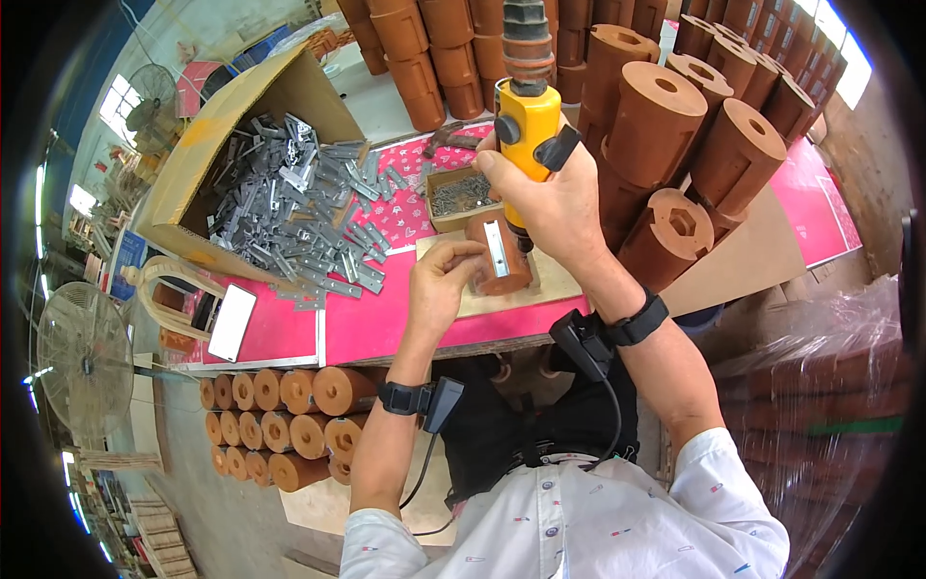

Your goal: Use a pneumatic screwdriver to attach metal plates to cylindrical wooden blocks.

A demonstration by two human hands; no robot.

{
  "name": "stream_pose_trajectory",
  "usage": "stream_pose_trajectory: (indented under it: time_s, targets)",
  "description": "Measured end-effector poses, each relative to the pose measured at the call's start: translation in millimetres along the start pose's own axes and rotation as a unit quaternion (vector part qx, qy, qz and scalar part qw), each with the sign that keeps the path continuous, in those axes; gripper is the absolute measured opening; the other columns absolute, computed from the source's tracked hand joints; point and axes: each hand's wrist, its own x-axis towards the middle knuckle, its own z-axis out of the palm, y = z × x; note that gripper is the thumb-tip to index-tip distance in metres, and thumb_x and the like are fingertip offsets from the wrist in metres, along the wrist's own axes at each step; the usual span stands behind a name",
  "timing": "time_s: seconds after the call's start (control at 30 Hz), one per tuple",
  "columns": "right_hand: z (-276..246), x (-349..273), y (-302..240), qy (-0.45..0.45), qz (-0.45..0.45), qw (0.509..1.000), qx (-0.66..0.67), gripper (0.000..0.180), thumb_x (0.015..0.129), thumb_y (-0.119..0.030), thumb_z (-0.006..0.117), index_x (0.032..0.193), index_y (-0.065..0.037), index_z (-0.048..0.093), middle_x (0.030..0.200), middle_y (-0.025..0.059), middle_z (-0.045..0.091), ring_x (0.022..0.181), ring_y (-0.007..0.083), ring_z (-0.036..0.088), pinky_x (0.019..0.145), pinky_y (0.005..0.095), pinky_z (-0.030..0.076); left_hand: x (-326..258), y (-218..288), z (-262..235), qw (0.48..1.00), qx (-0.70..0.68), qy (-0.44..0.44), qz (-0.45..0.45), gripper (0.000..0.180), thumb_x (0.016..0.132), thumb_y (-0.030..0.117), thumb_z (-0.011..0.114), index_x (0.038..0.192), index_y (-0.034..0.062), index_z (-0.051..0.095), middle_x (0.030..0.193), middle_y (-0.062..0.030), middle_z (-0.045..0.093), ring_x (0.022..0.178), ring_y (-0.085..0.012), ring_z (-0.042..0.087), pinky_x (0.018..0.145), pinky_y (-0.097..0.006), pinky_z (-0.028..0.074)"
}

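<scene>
My right hand [558, 198] is wrapped round a yellow power screwdriver [528, 116], which points down from a ribbed grey and orange section above. Its tip reaches the right side of a brown wooden cylinder [505, 281] lying on a light board [555, 289]. A narrow silver metal plate [496, 249] with holes lies along the top of this cylinder. At the cylinder's left side is my left hand [439, 282], its fingers curled and pinched close to the plate; whatever they hold is hidden. Just behind the cylinder sits a small carton of screws [459, 198].
A large cardboard box [183, 217] spills grey metal plates [299, 198] onto the pink table [386, 314]. Brown cylinders [661, 111] stand stacked at right and back; more lie in rows [289, 396] below left. A hammer [453, 138] lies behind the carton; a white-screened phone [232, 320] leans left.
</scene>
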Motion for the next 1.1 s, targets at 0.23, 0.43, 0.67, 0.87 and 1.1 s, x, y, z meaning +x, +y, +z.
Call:
stream_pose_trajectory:
  time_s: [0.23, 0.43, 0.67, 0.87, 1.1]
  targets:
    - [7, 3, -3, 0.008, -0.001, 1.0, 0.016, 0.032, 0.078, -0.014, 0.072, 0.102, -0.001, 0.056, 0.087, 0.0027, 0.062, 0.078, 0.008, 0.056, 0.073, 0.026, 0.048, -10, 14, 12, 1.0, -0.003, 0.008, -0.021, 0.039, 0.084, -0.004, 0.064, 0.122, -0.0007, 0.058, 0.096, -0.0083, 0.068, 0.09, -0.0133, 0.064, 0.081, -0.026, 0.05]
    - [16, 4, -4, 0.002, 0.002, 0.999, 0.035, 0.031, 0.078, -0.015, 0.072, 0.102, -0.001, 0.056, 0.083, 0.0021, 0.062, 0.074, 0.0077, 0.056, 0.071, 0.0259, 0.048, -11, 4, 18, 1.0, 0.006, 0.012, 0.019, 0.038, 0.084, 0.001, 0.066, 0.121, 0.0034, 0.06, 0.092, -0.0075, 0.069, 0.087, -0.0105, 0.063, 0.075, -0.026, 0.052]
    - [19, 5, 3, 0.005, -0.013, 1.0, 0.028, 0.034, 0.078, -0.016, 0.072, 0.104, -0.001, 0.056, 0.083, 0.003, 0.064, 0.074, 0.0081, 0.058, 0.07, 0.0264, 0.049, -11, 5, 22, 0.999, -0.041, 0.007, 0.002, 0.035, 0.085, -0.002, 0.064, 0.119, -0.0005, 0.059, 0.093, -0.0067, 0.069, 0.089, -0.0098, 0.063, 0.074, -0.024, 0.053]
    - [22, 5, 4, 0.001, -0.025, 0.999, 0.034, 0.034, 0.077, -0.016, 0.072, 0.103, -0.001, 0.056, 0.081, 0.0043, 0.064, 0.073, 0.0091, 0.059, 0.069, 0.027, 0.05, -10, 4, 21, 0.999, -0.038, 0.005, 0.004, 0.032, 0.086, -0.003, 0.063, 0.117, -0.0029, 0.058, 0.094, -0.0061, 0.068, 0.089, -0.0097, 0.063, 0.073, -0.024, 0.054]
    - [24, 6, 12, 0.01, -0.037, 0.999, 0.026, 0.036, 0.077, -0.015, 0.071, 0.105, 0.001, 0.056, 0.08, 0.0058, 0.065, 0.071, 0.0099, 0.06, 0.068, 0.0279, 0.051, -7, -2, 21, 0.999, -0.028, 0.012, 0.021, 0.029, 0.084, 0.0, 0.065, 0.113, -0.0027, 0.061, 0.093, -0.0067, 0.068, 0.086, -0.0094, 0.063, 0.071, -0.025, 0.053]
